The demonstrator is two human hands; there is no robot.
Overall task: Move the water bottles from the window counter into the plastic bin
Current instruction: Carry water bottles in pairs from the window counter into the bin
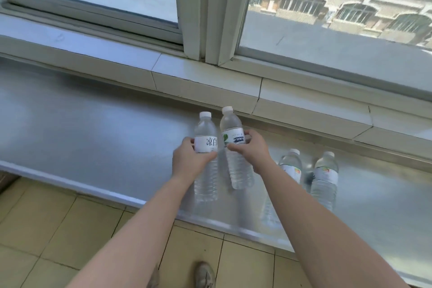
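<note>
2 bottles, caps pointing up toward the window, each clasped in a closed grip: left hand (pixel 190 159), right hand (pixel 251 151).

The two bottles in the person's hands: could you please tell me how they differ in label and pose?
The bottle in the left hand has a plain white label with large dark characters, while the bottle in the right hand has a white label with a green leaf and a dark band. The left one stands nearly upright; the right one tilts, base swung rightward. Both are clear, white-capped, and gripped at the label.
</note>
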